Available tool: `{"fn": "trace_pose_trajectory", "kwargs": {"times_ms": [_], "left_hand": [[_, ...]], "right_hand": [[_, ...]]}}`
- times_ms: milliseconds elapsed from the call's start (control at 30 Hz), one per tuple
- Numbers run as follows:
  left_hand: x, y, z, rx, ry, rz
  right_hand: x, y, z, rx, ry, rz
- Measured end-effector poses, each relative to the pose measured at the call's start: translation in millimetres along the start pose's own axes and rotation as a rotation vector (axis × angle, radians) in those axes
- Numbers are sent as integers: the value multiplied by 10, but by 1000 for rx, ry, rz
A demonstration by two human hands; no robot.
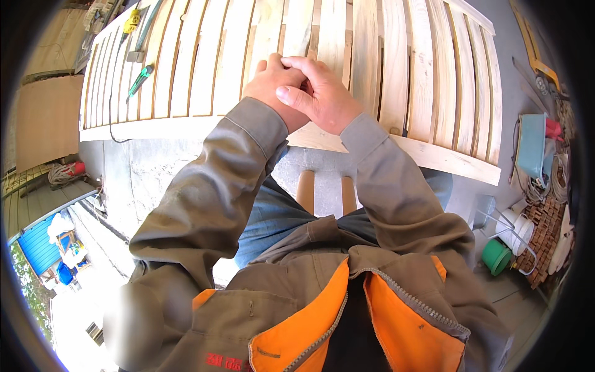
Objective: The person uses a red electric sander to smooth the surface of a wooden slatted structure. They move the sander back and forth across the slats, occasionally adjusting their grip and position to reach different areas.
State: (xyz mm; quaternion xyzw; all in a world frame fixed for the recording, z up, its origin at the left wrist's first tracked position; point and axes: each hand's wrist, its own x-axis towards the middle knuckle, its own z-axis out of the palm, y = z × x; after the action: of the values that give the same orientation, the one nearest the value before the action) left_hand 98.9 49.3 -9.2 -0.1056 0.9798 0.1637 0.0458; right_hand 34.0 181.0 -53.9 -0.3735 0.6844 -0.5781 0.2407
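Observation:
Both my hands meet over the near middle of a slatted panel (227, 56) of pale wood, laid flat in front of me. My left hand (274, 88) is closed, its fingertips mostly hidden beyond the knuckles. Against it presses my right hand (327, 94), fingers bent over the left one and thumb lying across it. Whatever is inside the two hands, if anything, does not show. Just beyond them a dark grey streak runs along a slat; whether it is a mark or a thin object I cannot tell. A green utility knife (141, 82) lies on the slats at the left.
Farther left on the panel sits a yellow-and-black tool (131, 22); a dark cord hangs over the near edge. At right on the floor stand a light blue bin (531, 146), a white bucket (516, 229) and a green bucket (496, 256). A brown board (48, 121) leans at left.

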Motion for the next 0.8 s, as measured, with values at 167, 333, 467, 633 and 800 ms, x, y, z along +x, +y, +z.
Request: {"fn": "trace_pose_trajectory", "kwargs": {"times_ms": [167, 333, 467, 633, 800], "left_hand": [[-64, -126, -35, -23, -13, -40], [-24, -188, -22, -20, 8, 11], [8, -106, -26, 33, -60, 7], [20, -132, 118, 19, 39, 56], [46, -221, 89, 62, -17, 55]], "right_hand": [[52, 15, 199, -85, 56, 11], [54, 6, 188, -111, 80, 26], [29, 85, 153, -39, 102, -8], [34, 45, 41, -52, 60, -7], [65, 73, 133, -59, 88, -11]]}}
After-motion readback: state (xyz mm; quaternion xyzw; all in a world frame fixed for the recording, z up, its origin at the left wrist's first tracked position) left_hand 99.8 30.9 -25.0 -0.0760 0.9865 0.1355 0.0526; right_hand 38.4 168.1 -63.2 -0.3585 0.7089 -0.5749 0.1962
